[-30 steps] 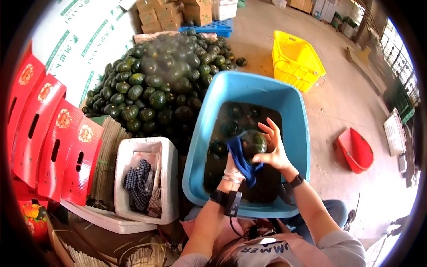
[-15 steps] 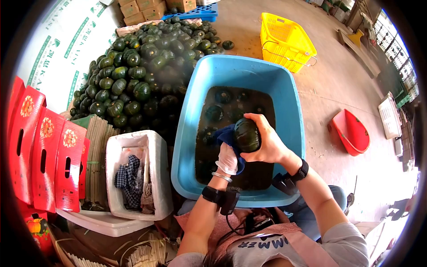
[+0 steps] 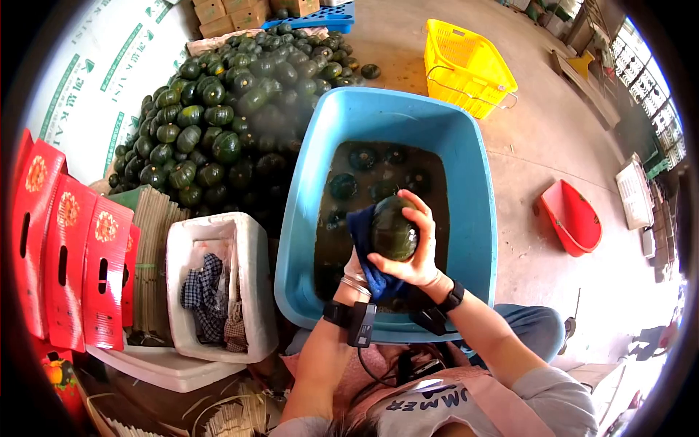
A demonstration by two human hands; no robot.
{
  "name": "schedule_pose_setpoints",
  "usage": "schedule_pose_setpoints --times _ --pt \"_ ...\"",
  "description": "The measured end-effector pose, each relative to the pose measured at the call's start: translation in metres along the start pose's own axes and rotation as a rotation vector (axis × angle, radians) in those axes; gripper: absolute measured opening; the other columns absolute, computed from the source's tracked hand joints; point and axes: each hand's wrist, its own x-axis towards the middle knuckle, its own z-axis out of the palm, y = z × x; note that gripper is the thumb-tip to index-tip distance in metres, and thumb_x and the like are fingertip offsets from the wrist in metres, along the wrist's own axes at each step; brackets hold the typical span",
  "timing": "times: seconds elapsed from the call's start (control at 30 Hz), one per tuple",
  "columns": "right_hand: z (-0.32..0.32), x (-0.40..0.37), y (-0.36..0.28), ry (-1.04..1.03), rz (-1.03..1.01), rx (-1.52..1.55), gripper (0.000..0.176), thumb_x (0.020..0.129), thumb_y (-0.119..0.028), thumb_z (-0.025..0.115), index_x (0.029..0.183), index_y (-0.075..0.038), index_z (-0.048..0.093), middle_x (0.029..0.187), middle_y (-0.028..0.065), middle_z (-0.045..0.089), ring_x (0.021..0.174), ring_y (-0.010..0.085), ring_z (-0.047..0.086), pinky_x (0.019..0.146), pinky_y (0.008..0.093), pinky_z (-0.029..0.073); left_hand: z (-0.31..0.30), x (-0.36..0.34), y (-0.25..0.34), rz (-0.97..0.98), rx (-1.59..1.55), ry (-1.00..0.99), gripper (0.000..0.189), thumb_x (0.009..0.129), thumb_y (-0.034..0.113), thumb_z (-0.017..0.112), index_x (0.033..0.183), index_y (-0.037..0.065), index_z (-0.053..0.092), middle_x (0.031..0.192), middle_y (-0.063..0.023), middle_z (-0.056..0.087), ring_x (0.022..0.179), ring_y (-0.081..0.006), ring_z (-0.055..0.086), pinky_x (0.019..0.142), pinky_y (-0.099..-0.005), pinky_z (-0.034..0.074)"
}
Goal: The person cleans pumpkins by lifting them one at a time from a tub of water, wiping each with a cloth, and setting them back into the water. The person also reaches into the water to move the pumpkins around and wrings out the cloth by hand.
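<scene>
A dark green pumpkin [image 3: 394,229], wet and shiny, is held over the blue tub [image 3: 477,218] by my right hand [image 3: 421,256], its thumb and fingers wrapped around the near right side. Against the pumpkin's left side lies a dark blue cloth [image 3: 361,233]. My left hand [image 3: 354,266], in a thin whitish glove, holds that cloth; its fingers are mostly hidden behind it. Below, murky water [image 3: 328,266] fills the tub's bottom, and several pumpkins sit in it, one of them a submerged pumpkin [image 3: 343,186] left of my hands.
A large heap of pumpkins [image 3: 207,135] lies left of the tub. Nearer stands a white foam box [image 3: 263,291] with checked cloths, beside red cartons [image 3: 65,255]. A yellow crate [image 3: 466,69] is beyond the tub; a red basin [image 3: 571,218] sits on the floor to the right.
Both hands have drawn slightly nearer and to the left with the pumpkin. The pumpkin has turned in my right hand, and the blue cloth now hangs along its left side.
</scene>
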Motion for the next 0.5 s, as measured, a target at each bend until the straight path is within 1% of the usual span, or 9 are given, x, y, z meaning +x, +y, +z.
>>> schedule_pose_setpoints --times 0.07,0.13,0.2,0.27,0.3,0.37,0.4,0.47,0.5 --pt "0.0 -0.003 0.004 0.007 0.033 0.004 0.087 0.06 -0.031 0.091 0.128 -0.006 0.042 0.138 0.027 0.041 0.122 0.0377 0.049 0.102 0.0474 0.041 0.003 0.002 0.004 -0.001 -0.084 0.001 0.05 0.1 0.04 0.046 0.139 0.008 0.045 0.139 -0.0091 0.051 0.124 -0.0208 0.052 0.105 -0.0345 0.044" --pt "-0.018 0.001 0.005 -0.143 0.298 0.189 0.081 0.065 -0.029 0.089 0.127 -0.005 0.042 0.136 0.024 0.046 0.122 0.0306 0.05 0.103 0.0421 0.041 -0.004 0.006 0.009 -0.151 -0.225 0.069 0.048 0.097 0.039 0.053 0.132 0.005 0.052 0.127 -0.0091 0.06 0.114 -0.0207 0.059 0.1 -0.0341 0.048" --pt "-0.058 0.027 0.011 -0.331 0.883 0.443 0.072 0.077 -0.041 0.08 0.125 -0.003 0.042 0.121 0.0131 0.057 0.11 0.0197 0.054 0.09 0.0369 0.049 -0.027 0.02 0.01 0.04 0.248 0.163 0.04 0.09 0.031 0.063 0.117 0.001 0.061 0.108 -0.0058 0.066 0.097 -0.0162 0.064 0.087 -0.031 0.053" --pt "-0.072 0.052 -0.001 -0.397 1.103 0.37 0.073 0.078 -0.047 0.077 0.124 -0.002 0.043 0.11 0.012 0.06 0.096 0.0178 0.058 0.079 0.0344 0.052 -0.016 0.016 0.011 0.074 0.392 0.195 0.037 0.091 0.029 0.061 0.116 0.001 0.062 0.104 -0.0054 0.066 0.092 -0.0148 0.064 0.082 -0.0282 0.054" --pt "-0.069 0.076 -0.013 -0.79 1.166 0.064 0.073 0.077 -0.045 0.078 0.124 0.0 0.044 0.101 0.0123 0.064 0.086 0.018 0.062 0.072 0.0323 0.053 -0.016 0.017 0.009 0.069 0.387 0.193 0.037 0.091 0.029 0.061 0.116 0.001 0.062 0.104 -0.0054 0.066 0.092 -0.0148 0.064 0.082 -0.0282 0.054" --pt "-0.058 0.069 -0.017 -0.743 0.946 -0.02 0.075 0.076 -0.043 0.079 0.125 0.003 0.045 0.094 0.0163 0.069 0.085 0.0207 0.067 0.075 0.0338 0.054 -0.016 0.02 0.006 0.071 0.466 0.207 0.034 0.093 0.027 0.06 0.116 0.003 0.061 0.102 -0.0043 0.065 0.088 -0.0145 0.064 0.078 -0.0273 0.054" --pt "-0.054 0.059 -0.012 -0.679 0.811 -0.046 0.076 0.076 -0.042 0.079 0.126 0.004 0.044 0.094 0.0175 0.07 0.09 0.0211 0.069 0.077 0.0342 0.054 0.0 0.015 0.005 0.05 0.065 0.222 0.032 0.094 0.025 0.057 0.117 0.004 0.06 0.103 -0.0039 0.065 0.087 -0.0134 0.063 0.077 -0.0288 0.054" --pt "-0.041 0.05 -0.033 -0.517 0.721 -0.039 0.072 0.076 -0.035 0.079 0.127 0.003 0.045 0.096 0.0186 0.07 0.093 0.0252 0.07 0.083 0.034 0.053 -0.03 0.015 0.021 -0.133 -0.217 -0.235 0.028 0.095 0.022 0.056 0.116 0.005 0.059 0.105 -0.0045 0.065 0.09 -0.0144 0.063 0.08 -0.031 0.053" --pt "-0.034 0.037 -0.035 -0.394 0.674 0.016 0.073 0.076 -0.034 0.08 0.127 0.003 0.044 0.099 0.0192 0.069 0.094 0.0265 0.069 0.084 0.0346 0.053 -0.034 0.019 0.011 -0.127 -0.216 -0.232 0.028 0.095 0.022 0.056 0.116 0.005 0.059 0.105 -0.0045 0.065 0.09 -0.0144 0.063 0.08 -0.031 0.053"
